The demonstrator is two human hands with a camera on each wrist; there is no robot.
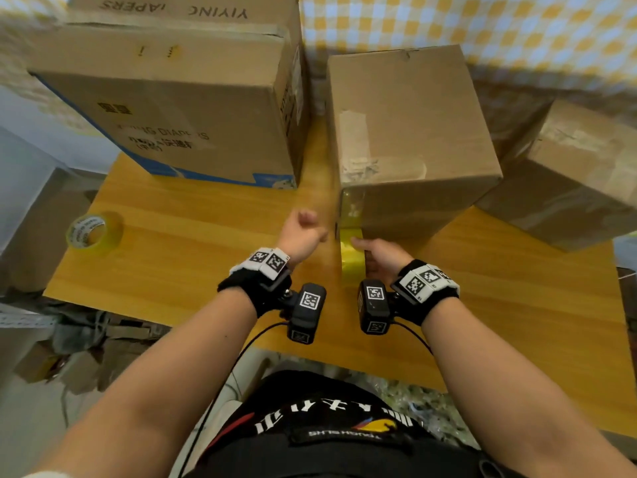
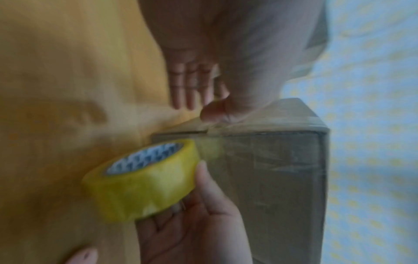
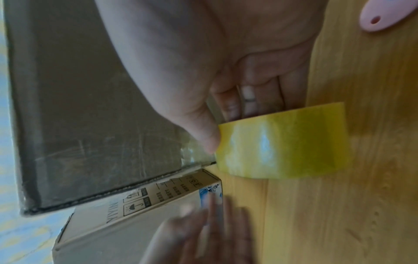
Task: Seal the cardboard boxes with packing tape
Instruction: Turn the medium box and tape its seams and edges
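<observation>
My right hand grips a yellow tape roll against the near face of the middle cardboard box, where a strip of tape runs up from the roll. My left hand, blurred, hovers just left of that box above the wooden table. A large printed box stands at the far left edge, a third box at the right edge, and a second tape roll lies near the left edge.
</observation>
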